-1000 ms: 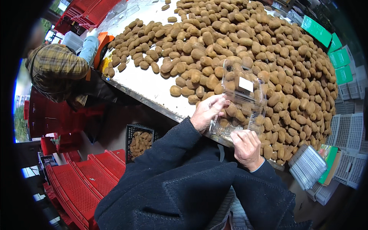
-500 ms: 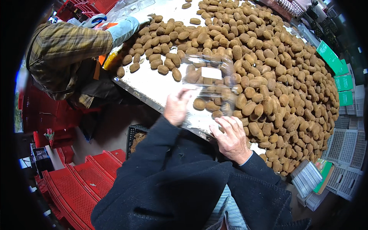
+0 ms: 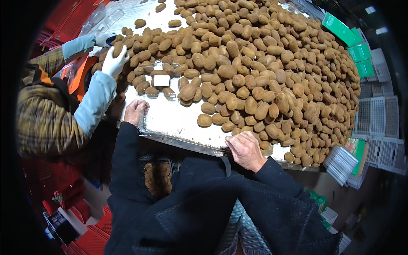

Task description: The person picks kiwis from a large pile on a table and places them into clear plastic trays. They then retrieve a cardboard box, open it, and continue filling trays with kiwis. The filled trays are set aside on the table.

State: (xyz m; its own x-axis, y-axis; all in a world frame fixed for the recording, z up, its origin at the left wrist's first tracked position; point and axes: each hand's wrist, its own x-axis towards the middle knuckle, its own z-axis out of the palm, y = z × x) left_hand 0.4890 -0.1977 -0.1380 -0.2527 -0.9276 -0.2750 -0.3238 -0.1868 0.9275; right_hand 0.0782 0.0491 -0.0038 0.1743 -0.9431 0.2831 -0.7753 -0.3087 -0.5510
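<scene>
Clear plastic clamshell box [image 3: 155,80] with a white label on it lies on the pale desk [image 3: 178,119], at the near left part of it, partly filled with brown oval kiwi fruits. The left hand [image 3: 136,111] is at the near edge of this box; its fingers are bent and close together on the thin plastic rim there, but I cannot tell if they really clamp it. The right hand [image 3: 246,149] rests palm down on the metal front edge of the desk, well apart from the box. Its fingers are loosely together and hold nothing. It lies just beside the near fruits of the big heap of brown kiwi fruits [image 3: 263,68], which covers most of the desk to the far and right side.

On the left, another person in a checked shirt with light blue sleeve covers reaches to the same desk. This person's white gloved hand [image 3: 114,61] is on the fruits just beside the far left corner of the box.

Under the desk edge, between the two dark sleeves, a dark crate with more kiwi fruits [image 3: 158,178] stands on the floor. Red plastic crates [image 3: 91,240] are at the lower left. Green flat packs [image 3: 348,40] and stacks of white mesh trays [image 3: 378,117] stand at the right side.
</scene>
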